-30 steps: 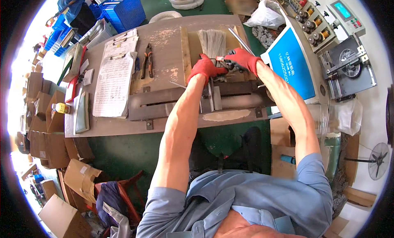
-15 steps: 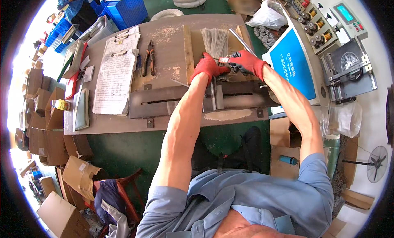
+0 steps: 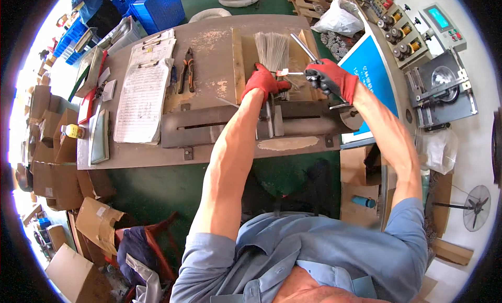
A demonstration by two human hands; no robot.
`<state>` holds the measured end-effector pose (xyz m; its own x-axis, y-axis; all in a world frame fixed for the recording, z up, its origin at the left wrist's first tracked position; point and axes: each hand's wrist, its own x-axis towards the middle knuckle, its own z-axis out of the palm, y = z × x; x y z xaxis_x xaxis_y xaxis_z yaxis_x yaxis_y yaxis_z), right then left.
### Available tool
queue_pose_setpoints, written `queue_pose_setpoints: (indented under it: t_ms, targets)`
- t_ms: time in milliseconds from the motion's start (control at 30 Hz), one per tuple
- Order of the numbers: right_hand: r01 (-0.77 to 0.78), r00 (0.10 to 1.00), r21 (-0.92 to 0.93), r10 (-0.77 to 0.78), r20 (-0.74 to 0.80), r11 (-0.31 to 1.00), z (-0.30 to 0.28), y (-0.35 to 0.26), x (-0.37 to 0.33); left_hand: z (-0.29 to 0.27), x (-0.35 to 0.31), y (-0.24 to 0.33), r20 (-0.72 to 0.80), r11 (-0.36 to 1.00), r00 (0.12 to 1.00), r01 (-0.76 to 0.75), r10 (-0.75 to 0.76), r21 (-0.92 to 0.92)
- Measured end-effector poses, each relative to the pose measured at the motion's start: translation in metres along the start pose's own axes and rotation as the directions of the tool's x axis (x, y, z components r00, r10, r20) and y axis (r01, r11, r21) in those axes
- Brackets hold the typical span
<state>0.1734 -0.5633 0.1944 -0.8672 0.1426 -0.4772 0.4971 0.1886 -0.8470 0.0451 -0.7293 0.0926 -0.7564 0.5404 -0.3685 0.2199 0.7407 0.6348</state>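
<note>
A bundle of thin pale wires (image 3: 272, 49) fans out on the far side of a slotted dark metal plate (image 3: 209, 126) on the table. My left hand (image 3: 262, 83), in a red glove, closes round the near end of the bundle. To its right, my right hand (image 3: 330, 79), in a red and dark glove, is closed on a thin rod-like piece (image 3: 297, 73). That piece's pale end reaches to the bundle beside my left hand. A metal tube (image 3: 303, 46) slants down toward my right hand; whether I touch it is hidden.
Wooden strips (image 3: 237, 62) flank the wires. Left of my arms lie pliers (image 3: 186, 73) and written sheets on a clipboard (image 3: 142, 99). At right stand a machine with a blue panel (image 3: 374, 83) and a control box with a screen (image 3: 439, 18). Cardboard boxes (image 3: 57, 183) crowd the left floor.
My right hand has moved right, away from my left hand, baring the thin piece between them. My left hand stays on the wire bundle. The whole view has shifted slightly.
</note>
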Motion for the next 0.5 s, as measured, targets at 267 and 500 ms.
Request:
queue_pose_setpoints:
  t_ms: [267, 500]
  targets:
    - [-0.034, 0.999, 0.031, 0.032, 0.041, 0.999, 0.011, 0.001, -0.028, 0.001, 0.009, -0.006, -0.008, 1.0, 1.0, -0.019, 0.019, -0.011]
    - [0.031, 0.998, 0.146, -0.039, 0.054, 0.989, 0.016, 0.007, -0.032, 0.007, 0.011, -0.003, -0.021, 1.0, 1.0, -0.016, 0.016, -0.021]
